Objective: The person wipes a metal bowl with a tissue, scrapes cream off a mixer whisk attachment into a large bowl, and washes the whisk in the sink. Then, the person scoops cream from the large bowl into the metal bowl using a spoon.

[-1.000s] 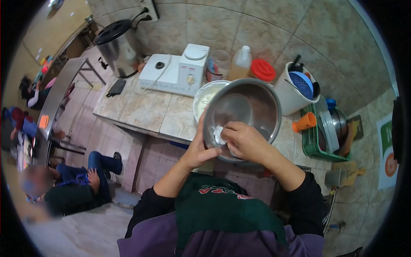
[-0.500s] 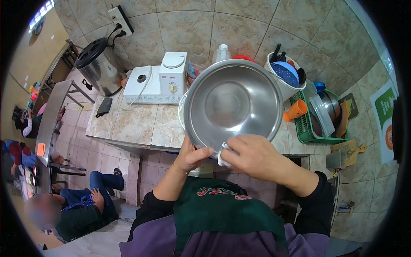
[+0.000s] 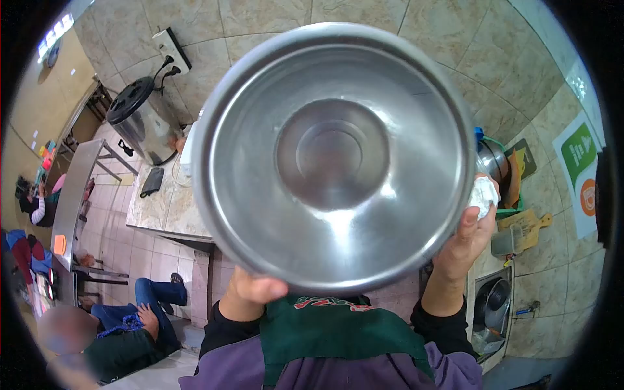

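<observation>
A large stainless steel mixing bowl [image 3: 338,234] fills the middle of the view, its shiny inside facing me. My left hand [image 3: 250,289] grips its lower left edge, the thumb over the rim and the other fingers hidden behind. At the right edge, my right hand [image 3: 465,240] is closed around a crumpled white cloth [image 3: 484,195], with the palm side against the bowl. Part of that hand's fingers is hidden by the cloth and the rim.
A steel urn [image 3: 148,123] and a dark phone-like object [image 3: 152,182] sit on the tiled counter [image 3: 149,211]. On the right are a cutting board [image 3: 534,227] and a sink [image 3: 492,305] holding pans. A seated person [image 3: 140,325] is at lower left.
The bowl has come up closer to the camera and now hides most of the counter items. My right hand, with the cloth, has moved from the near rim to the bowl's right side.
</observation>
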### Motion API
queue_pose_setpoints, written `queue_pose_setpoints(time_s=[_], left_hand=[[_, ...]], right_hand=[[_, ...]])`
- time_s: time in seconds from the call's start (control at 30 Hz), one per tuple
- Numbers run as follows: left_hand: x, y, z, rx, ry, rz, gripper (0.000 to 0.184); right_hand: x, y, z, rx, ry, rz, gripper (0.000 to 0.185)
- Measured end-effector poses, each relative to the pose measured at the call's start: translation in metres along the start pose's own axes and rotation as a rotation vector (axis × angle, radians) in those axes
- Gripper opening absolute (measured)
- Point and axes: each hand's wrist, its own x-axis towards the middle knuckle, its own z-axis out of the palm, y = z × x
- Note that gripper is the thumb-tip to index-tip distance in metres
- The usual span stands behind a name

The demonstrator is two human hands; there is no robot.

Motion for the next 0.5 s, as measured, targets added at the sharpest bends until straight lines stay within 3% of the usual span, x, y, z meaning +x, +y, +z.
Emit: queue_pose_setpoints(time_s=[0.1,0.17,0.5], left_hand=[[0.011,0.002,0.010,0.027,-0.049,-0.007,0.079],[0.014,0.004,0.012,0.046,-0.078,-0.003,0.078],[0.038,0.019,0.018,0.160,-0.208,0.077,0.077]], right_hand=[[-0.008,-0.016,-0.005,0.082,0.066,0.063,0.064],[-0.013,-0.018,-0.017,0.065,0.145,-0.117,0.058],[0.002,-0.010,-0.021,0.057,0.207,-0.179,0.057]])
